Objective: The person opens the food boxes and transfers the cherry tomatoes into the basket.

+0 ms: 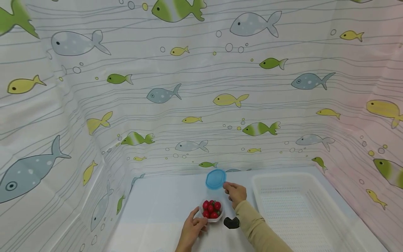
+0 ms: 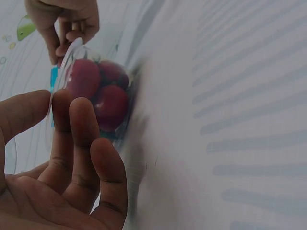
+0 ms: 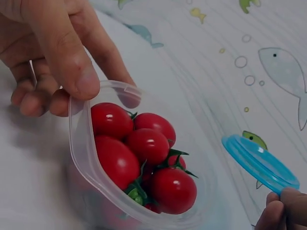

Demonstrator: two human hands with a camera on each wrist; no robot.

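Note:
A clear plastic container (image 3: pixel 79 143) full of red cherry tomatoes (image 3: pixel 148 146), some with green stems, stands on the white table. My left hand (image 1: pixel 192 226) pinches its rim at the near left corner, thumb on one side and fingers on the other. My right hand (image 1: pixel 236 193) holds a blue lid (image 1: pixel 216 179) by its edge, raised beyond the container and tilted up. In the right wrist view only the fingertips holding the lid (image 3: pixel 261 163) show. The left wrist view shows the left fingers (image 2: pixel 84 124) against the container wall.
To the right stands a large white plastic basket (image 1: pixel 256 189) with a slotted bottom. A small black object (image 1: pixel 231 223) shows beside the right sleeve. Fish-printed sheeting (image 1: pixel 201 105) walls the table (image 1: pixel 151 203) at the back and both sides.

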